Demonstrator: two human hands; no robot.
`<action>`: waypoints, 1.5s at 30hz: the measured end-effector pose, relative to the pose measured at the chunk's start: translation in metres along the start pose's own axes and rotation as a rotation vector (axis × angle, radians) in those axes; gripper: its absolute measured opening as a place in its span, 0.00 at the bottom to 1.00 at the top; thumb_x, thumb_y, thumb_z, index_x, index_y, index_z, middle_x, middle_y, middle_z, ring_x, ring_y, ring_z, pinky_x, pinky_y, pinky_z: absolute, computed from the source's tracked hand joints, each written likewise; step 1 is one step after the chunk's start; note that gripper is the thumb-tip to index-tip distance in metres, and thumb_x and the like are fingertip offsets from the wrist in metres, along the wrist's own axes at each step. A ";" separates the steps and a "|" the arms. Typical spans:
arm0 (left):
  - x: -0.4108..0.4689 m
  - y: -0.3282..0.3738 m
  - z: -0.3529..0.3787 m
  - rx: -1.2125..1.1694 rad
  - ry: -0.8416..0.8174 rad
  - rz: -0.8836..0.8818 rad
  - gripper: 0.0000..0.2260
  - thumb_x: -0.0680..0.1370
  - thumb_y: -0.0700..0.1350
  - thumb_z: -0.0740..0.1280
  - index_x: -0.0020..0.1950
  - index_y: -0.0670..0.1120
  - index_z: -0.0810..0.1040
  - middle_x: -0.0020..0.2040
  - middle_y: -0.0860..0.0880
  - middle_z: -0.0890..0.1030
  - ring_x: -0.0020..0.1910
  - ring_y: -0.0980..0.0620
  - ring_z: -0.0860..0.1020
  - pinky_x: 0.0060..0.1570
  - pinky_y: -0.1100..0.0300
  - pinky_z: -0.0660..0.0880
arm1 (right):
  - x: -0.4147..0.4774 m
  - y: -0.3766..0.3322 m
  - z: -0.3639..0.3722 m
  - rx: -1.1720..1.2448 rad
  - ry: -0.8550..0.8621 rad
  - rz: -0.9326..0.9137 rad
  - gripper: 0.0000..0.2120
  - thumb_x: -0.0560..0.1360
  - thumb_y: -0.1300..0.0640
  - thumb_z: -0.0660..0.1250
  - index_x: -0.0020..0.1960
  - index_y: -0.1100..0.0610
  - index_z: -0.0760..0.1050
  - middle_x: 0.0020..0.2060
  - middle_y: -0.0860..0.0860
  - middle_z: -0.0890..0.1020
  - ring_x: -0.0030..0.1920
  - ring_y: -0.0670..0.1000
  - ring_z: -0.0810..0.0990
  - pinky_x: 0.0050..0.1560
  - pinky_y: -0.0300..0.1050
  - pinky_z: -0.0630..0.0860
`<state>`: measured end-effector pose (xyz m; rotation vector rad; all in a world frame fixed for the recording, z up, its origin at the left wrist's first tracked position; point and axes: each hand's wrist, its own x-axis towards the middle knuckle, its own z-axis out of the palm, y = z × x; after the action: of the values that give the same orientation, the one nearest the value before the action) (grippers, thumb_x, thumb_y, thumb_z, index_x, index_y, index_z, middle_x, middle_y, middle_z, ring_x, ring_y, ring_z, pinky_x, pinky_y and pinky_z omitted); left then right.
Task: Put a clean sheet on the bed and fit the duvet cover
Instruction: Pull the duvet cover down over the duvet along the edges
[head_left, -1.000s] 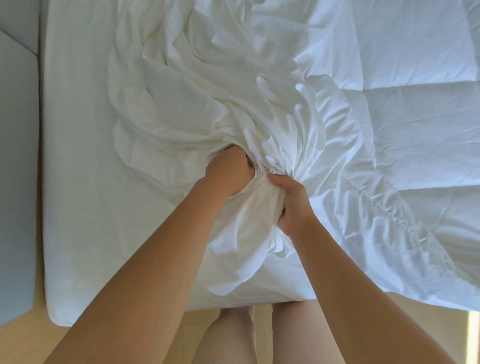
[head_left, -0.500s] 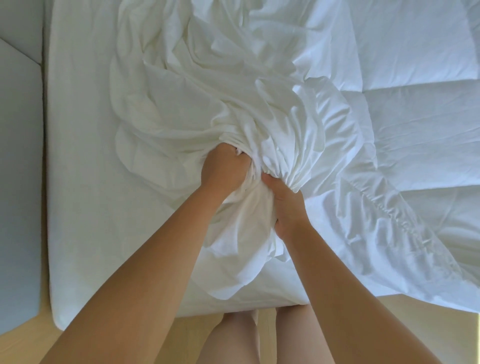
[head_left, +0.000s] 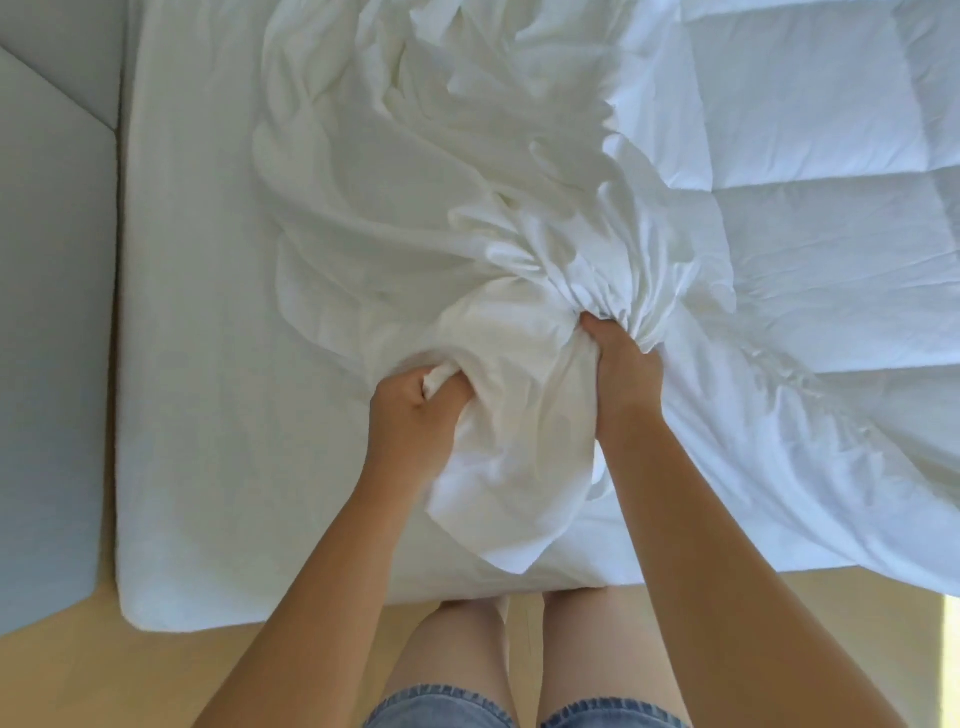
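A person stands at the near edge of the bed (head_left: 197, 395), both bare arms reaching forward and down over it. The left hand (head_left: 413, 410) is clenched round a wad of the white duvet cover (head_left: 441, 218), with a fold of cloth pushed up between thumb and fingers. The right hand (head_left: 623, 364) grasps the same cover a little farther in from the near edge, its fingers buried in a tight gather from which creases fan out. Between the two hands the cloth bulges up, and a loose flap hangs from them toward the near edge, ending just short of it.

The rest of the duvet cover lies rumpled across the middle of the bed, running toward the far edge. The quilted duvet (head_left: 831, 223) covers the right side, stitched in large squares; its lower part slopes over the near edge at the right. The left part of the bed is smooth and white out to its rounded near left corner; whether that is a sheet or bare mattress cannot be told.

A grey padded panel (head_left: 52, 322) runs along the bed's left edge. Below the bed is a light wooden floor (head_left: 78, 675), with bare legs and denim shorts (head_left: 447, 709).
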<state>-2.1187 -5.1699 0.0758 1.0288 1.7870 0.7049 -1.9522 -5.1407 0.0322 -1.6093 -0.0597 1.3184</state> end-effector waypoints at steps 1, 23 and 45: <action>-0.011 -0.002 -0.004 -0.013 0.014 -0.009 0.21 0.73 0.41 0.69 0.26 0.45 0.61 0.24 0.51 0.60 0.26 0.53 0.60 0.27 0.60 0.59 | -0.003 0.000 -0.003 -0.028 -0.009 -0.004 0.10 0.68 0.58 0.74 0.45 0.48 0.75 0.38 0.43 0.84 0.39 0.45 0.83 0.38 0.41 0.78; -0.142 -0.021 0.013 -0.680 0.280 -0.212 0.08 0.68 0.43 0.70 0.29 0.45 0.79 0.28 0.49 0.77 0.27 0.53 0.77 0.25 0.63 0.72 | 0.019 -0.007 -0.093 -0.159 -0.172 0.143 0.17 0.68 0.54 0.75 0.55 0.55 0.78 0.48 0.51 0.85 0.48 0.52 0.84 0.51 0.50 0.79; -0.062 -0.084 0.054 -0.044 -0.261 -0.436 0.05 0.74 0.47 0.67 0.48 0.49 0.78 0.42 0.51 0.81 0.42 0.53 0.80 0.37 0.64 0.73 | -0.039 0.043 -0.044 -1.472 -0.369 -0.593 0.23 0.71 0.38 0.66 0.47 0.57 0.68 0.43 0.48 0.72 0.46 0.52 0.73 0.43 0.43 0.67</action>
<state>-2.0841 -5.2631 0.0129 0.6344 1.6782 0.3218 -1.9571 -5.2128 0.0243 -2.1132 -1.9381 1.0192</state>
